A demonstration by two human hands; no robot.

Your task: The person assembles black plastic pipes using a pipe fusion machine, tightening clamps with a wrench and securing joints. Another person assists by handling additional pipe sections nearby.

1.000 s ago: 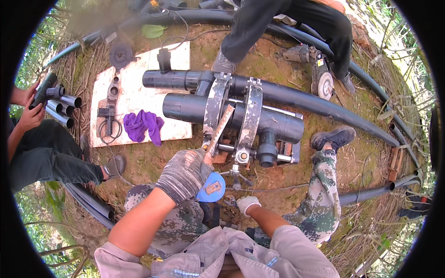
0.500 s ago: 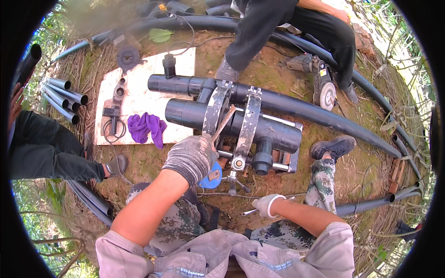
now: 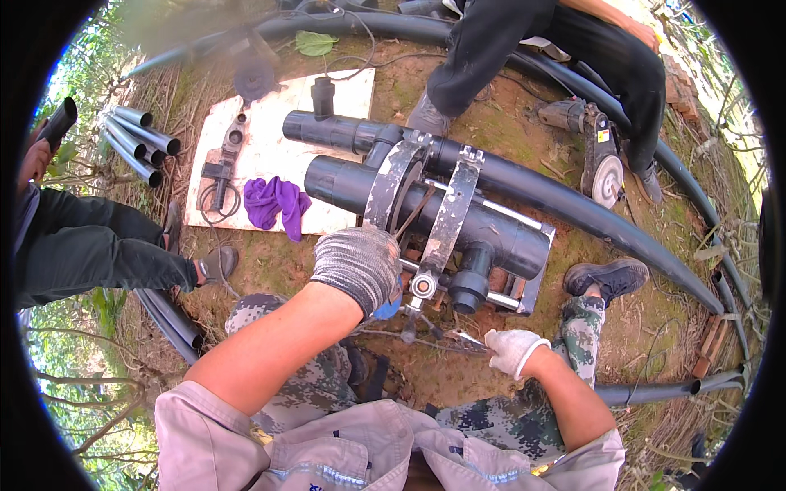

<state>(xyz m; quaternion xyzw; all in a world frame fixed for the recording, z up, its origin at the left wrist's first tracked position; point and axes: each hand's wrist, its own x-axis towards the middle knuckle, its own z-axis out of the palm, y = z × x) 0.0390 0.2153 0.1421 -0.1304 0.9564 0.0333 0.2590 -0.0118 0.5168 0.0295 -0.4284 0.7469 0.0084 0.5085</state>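
My left hand (image 3: 358, 263), in a grey knit glove, is closed around the lower end of a thin dark strip (image 3: 416, 211). The strip runs up into the gap between two scuffed metal ring clamps (image 3: 452, 214). These grip a thick black plastic pipe (image 3: 340, 182) with a short branch (image 3: 470, 282) pointing toward me. Beneath that hand a bit of a blue round thing (image 3: 391, 304) shows, mostly covered. Lower right, my right hand (image 3: 516, 352), in a white glove, is closed on a slim silver metal tool (image 3: 468, 338) whose exact kind I cannot make out.
A long black pipe (image 3: 573, 192) lies behind the clamps. A pale board (image 3: 332, 217) bears a purple cloth (image 3: 274, 204) and a black hand tool (image 3: 219, 169). An angle grinder (image 3: 602, 155) lies far right. Co-workers' legs (image 3: 491, 53) (image 3: 106, 245) stand at the back and left.
The strip has gone from standing above the clamps to lying lower in the gap between them. My right hand has moved right and slightly up with the metal tool; the whole view has shifted.
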